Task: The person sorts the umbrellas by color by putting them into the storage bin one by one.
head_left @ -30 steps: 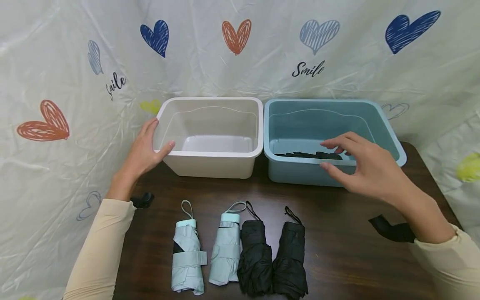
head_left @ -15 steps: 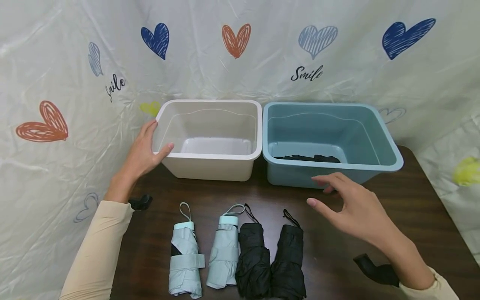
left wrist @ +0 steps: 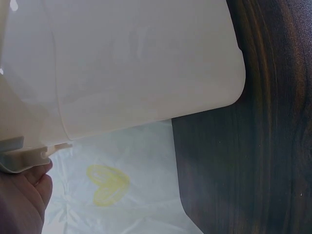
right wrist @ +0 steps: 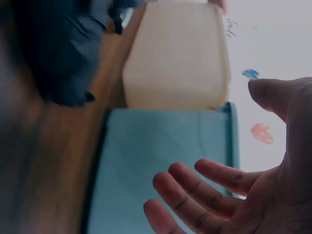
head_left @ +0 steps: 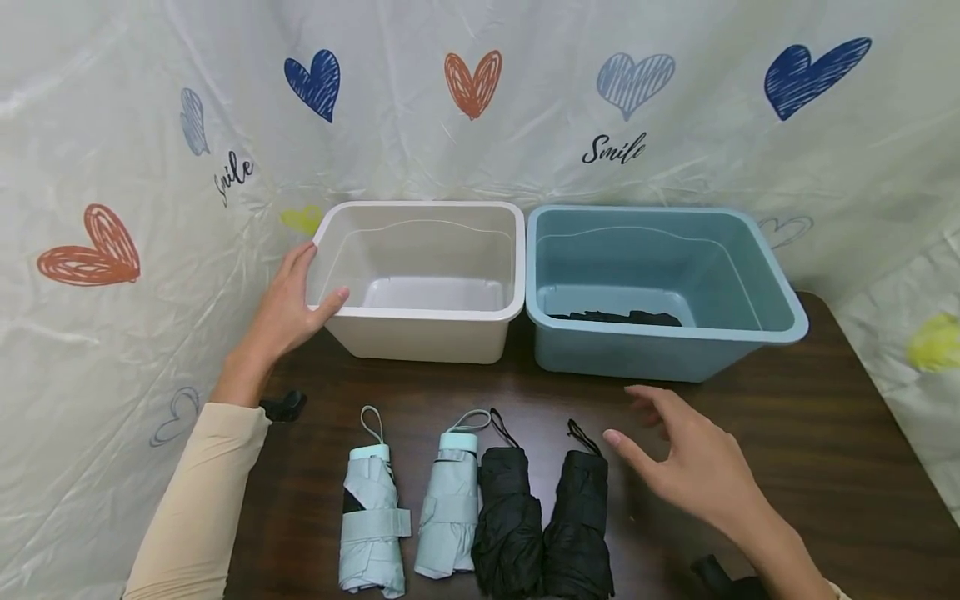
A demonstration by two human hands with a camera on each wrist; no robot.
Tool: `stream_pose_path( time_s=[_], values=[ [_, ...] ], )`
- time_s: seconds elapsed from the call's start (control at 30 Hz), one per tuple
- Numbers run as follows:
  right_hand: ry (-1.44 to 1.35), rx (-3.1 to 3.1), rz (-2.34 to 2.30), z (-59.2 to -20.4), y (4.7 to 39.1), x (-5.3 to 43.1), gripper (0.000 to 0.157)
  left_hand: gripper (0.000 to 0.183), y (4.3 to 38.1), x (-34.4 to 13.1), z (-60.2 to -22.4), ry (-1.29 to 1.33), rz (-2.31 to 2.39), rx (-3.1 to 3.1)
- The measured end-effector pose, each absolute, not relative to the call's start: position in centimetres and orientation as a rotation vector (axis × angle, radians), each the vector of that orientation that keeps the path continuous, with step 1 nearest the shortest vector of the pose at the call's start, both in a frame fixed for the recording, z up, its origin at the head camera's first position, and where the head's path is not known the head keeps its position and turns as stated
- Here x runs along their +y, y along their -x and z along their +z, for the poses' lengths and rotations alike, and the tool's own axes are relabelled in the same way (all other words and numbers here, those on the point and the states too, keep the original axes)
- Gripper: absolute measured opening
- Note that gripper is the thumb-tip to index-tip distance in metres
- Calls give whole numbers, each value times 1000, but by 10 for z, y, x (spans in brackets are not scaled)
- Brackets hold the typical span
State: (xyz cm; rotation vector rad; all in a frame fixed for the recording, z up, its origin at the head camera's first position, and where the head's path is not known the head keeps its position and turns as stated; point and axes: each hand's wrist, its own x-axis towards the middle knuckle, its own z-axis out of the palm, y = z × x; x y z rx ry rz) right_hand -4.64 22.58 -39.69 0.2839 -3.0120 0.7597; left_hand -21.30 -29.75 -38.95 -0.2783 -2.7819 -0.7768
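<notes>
My left hand [head_left: 279,321] holds the corner of a cream plastic bin [head_left: 420,337], thumb over the front rim and fingers at the left side. In the left wrist view, fingertips [left wrist: 43,183] show under the bin's rim. My right hand [head_left: 701,467] hovers above the table, thumb and fingers spread, holding nothing. Nearest to it lies a folded black umbrella [head_left: 577,525] with a wrist loop. Beside that are another black umbrella [head_left: 508,525] and two pale blue umbrellas, one in the middle [head_left: 450,517] and one at left [head_left: 372,525].
A blue plastic bin [head_left: 622,354] stands against the cream one at right. Part of a black item [head_left: 618,317] shows inside it; its front wall hides the rest. The dark wooden table [head_left: 795,433] meets a white sheet with printed hearts [head_left: 472,83] behind.
My right hand has moved from over the blue bin down and toward me, near the right black umbrella. My left hand stays on the cream bin.
</notes>
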Motion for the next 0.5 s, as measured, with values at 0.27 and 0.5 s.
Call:
stream_pose_path(
  time_s=[0.27,0.5],
  values=[
    [-158,-3108,787,-422,29,216,70,91,210,-298,-392,296,-766,-2791],
    [-110,-3163,760,-431,21,205,78,92,214,-298,-394,310,-790,-2754]
  ],
)
